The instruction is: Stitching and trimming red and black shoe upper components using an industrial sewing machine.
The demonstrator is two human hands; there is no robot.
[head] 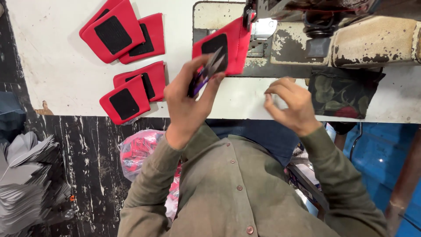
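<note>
My left hand (186, 103) grips small purple-handled thread snips (205, 75), with the blades up against a red padded piece that has a black patch (221, 46). That piece hangs off the sewing machine (351, 39), its top edge under the needle area (256, 17). My right hand (291, 103) hovers over the front edge of the white table (245, 101), to the right of the piece. Its fingertips are pinched together, and nothing shows between them.
More red pieces with black patches lie on the table at the left, in two small heaps (123, 33) (131, 92). A floral cloth (342, 92) hangs at the machine's front. Below the table are a pink bag of red pieces (140, 151) and a stack of grey sheets (26, 184).
</note>
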